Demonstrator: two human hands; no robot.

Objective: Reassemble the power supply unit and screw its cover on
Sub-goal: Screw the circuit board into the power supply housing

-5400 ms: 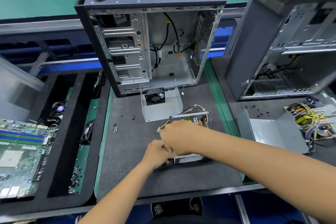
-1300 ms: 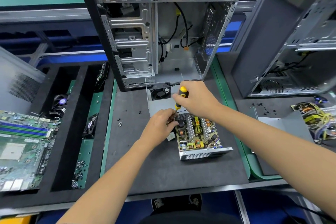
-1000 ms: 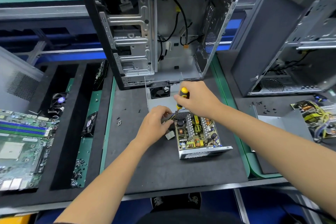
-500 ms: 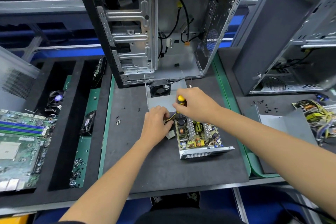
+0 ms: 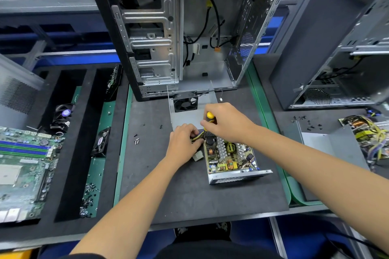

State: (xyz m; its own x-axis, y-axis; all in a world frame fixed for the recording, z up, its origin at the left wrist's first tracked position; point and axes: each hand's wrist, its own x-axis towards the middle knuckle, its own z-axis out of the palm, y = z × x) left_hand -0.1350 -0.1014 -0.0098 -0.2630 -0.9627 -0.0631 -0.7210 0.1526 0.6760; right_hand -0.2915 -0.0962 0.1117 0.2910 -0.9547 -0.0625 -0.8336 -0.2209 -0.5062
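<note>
The open power supply unit [image 5: 230,156] is lying on the dark mat [image 5: 189,195] of the counter, in front of the upright computer case [image 5: 185,33], its circuit board facing up. The right hand [image 5: 228,122] is hovering over the unit's far left corner, its grip closed around a yellow-and-black screwdriver [image 5: 210,119] that is pointing down at that corner. The left hand [image 5: 183,145] is resting just beside the unit's left edge, fingers curled around the yellow and black wire bundle [image 5: 197,134]; a pale connector [image 5: 197,155] is showing under it. The grey cover with its fan [image 5: 185,104] is sitting between the unit and the case, apart from the unit. Loose screws [image 5: 136,140] are lying on the mat to the unit's left. A motherboard [image 5: 23,166] is sitting far left of the unit.
</note>
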